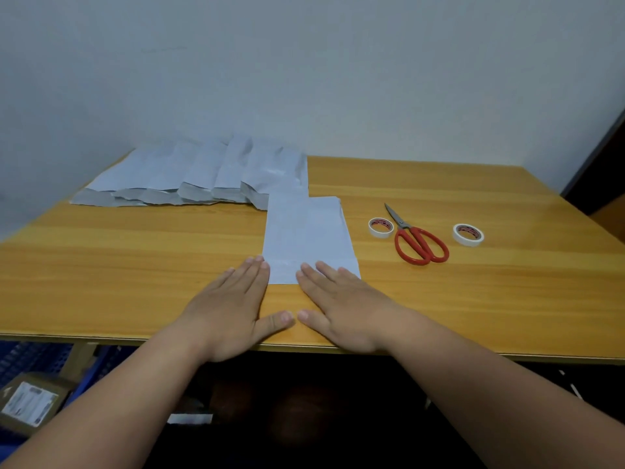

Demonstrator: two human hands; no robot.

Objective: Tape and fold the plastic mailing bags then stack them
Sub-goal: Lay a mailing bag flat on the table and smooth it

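Note:
A white plastic mailing bag lies flat in the middle of the wooden table. My left hand lies flat with straight fingers, its fingertips at the bag's near left corner. My right hand also lies flat, its fingertips pressing on the bag's near edge. Several more grey-white mailing bags are fanned out at the back left, overlapping one another. Two rolls of white tape lie to the right of the bag.
Red-handled scissors lie between the two tape rolls, blades pointing away. A wall stands right behind the table. Below the near table edge at the left are a cardboard parcel with a label and blue crates.

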